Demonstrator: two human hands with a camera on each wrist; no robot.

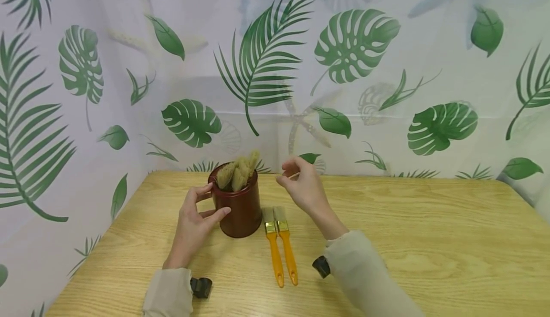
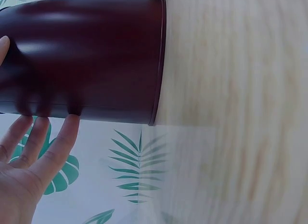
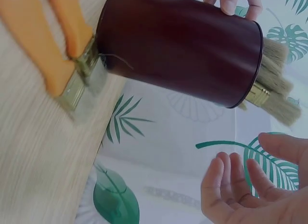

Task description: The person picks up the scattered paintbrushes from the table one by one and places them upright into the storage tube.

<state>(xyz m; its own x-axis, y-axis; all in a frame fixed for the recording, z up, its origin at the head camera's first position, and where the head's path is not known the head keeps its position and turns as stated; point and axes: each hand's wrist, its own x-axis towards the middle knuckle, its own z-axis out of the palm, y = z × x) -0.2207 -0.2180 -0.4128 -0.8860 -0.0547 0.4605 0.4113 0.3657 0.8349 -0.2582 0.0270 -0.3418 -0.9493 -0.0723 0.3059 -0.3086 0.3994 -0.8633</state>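
A dark red cylindrical brush holder stands upright on the table. Several paintbrushes stick up out of it, bristles upward, and their handles are hidden inside. My left hand holds the holder from its left side, thumb at the front and fingertips against the wall, as the left wrist view also shows. To the right of the holder my right hand hovers above the table with loosely curled fingers and nothing in them. Two flat paintbrushes with orange handles lie side by side close to the holder's right, bristles pointing away from me.
The wooden table extends far to the right. Behind it and along the left hangs a white cloth printed with green leaves. A black wrist strap shows at my left sleeve.
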